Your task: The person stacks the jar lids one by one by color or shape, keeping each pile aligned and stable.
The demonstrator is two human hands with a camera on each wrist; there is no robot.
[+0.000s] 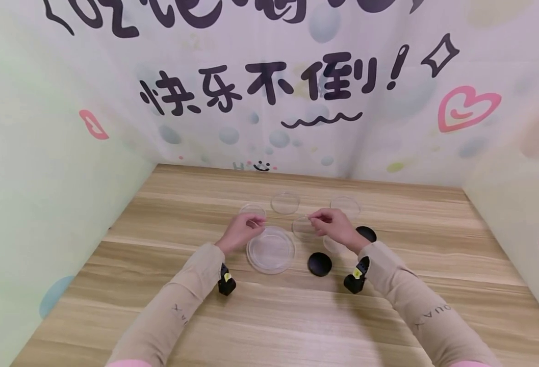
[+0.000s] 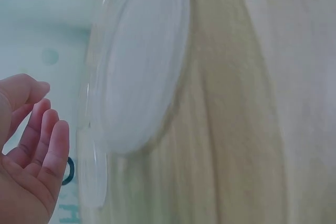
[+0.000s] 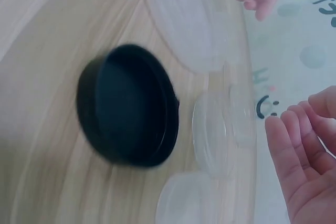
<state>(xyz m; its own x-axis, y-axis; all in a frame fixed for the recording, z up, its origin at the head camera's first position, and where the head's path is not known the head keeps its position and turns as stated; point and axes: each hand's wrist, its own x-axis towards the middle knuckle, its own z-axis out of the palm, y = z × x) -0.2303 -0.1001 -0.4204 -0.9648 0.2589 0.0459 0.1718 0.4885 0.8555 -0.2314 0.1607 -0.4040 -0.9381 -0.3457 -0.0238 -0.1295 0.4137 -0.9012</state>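
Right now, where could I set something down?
Bare wooden tabletop lies on your side of the large clear round dish and the open round black container. Another free patch runs from the other round black piece to the pale right-hand wall. Behind those first two it's crowded with small clear round pieces.

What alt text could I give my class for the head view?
A person's left grip and right grip hover above a wood-grain table, the left near a large clear round dish. Smaller clear round pieces and two black round pieces lie nearby. Behind, a printed backdrop carries dark lettering.
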